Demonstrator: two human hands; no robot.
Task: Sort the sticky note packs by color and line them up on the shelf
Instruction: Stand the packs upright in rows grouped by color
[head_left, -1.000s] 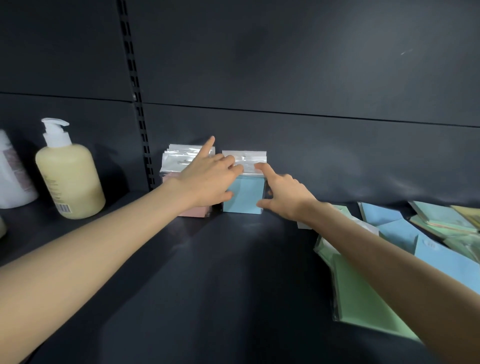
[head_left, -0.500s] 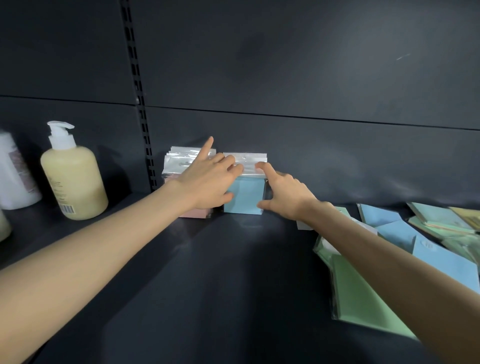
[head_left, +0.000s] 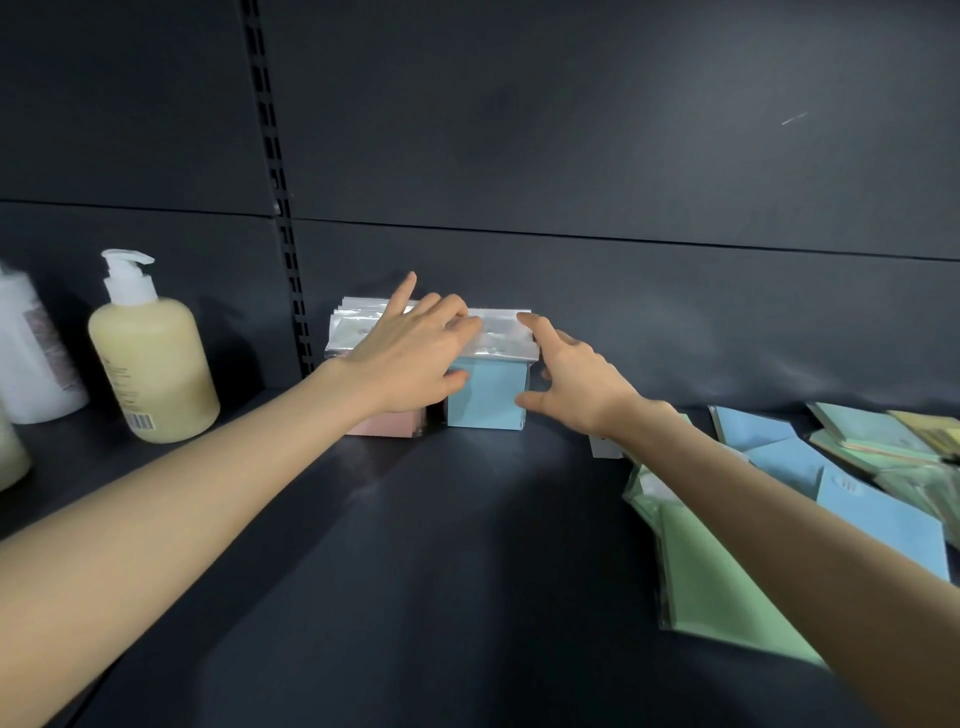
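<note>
Left hand (head_left: 410, 358) lies flat, fingers straight, across the upright pink packs (head_left: 387, 423) and blue pack (head_left: 488, 400) at the back of the shelf (head_left: 415, 571). Right hand (head_left: 576, 384), fingers spread, touches the blue pack's right edge. Open room lies in front, with loose packs (head_left: 717, 582) to the right. Writing on the label of the pump bottle (head_left: 156, 364) at left is too small to read.

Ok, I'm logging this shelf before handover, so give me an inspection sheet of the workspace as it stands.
Surface: dark shelf, matte.
Job's things: pink packs and blue packs upright, side by side at the back; green packs and loose blue packs lying flat at right.
Clutter: cream pump bottle, white bottle at left.
Hands: left hand rests across the pink packs; right hand touches the blue packs' right edge.
Cables: nothing seen.
Surroundings: dark back panel, slotted upright.
</note>
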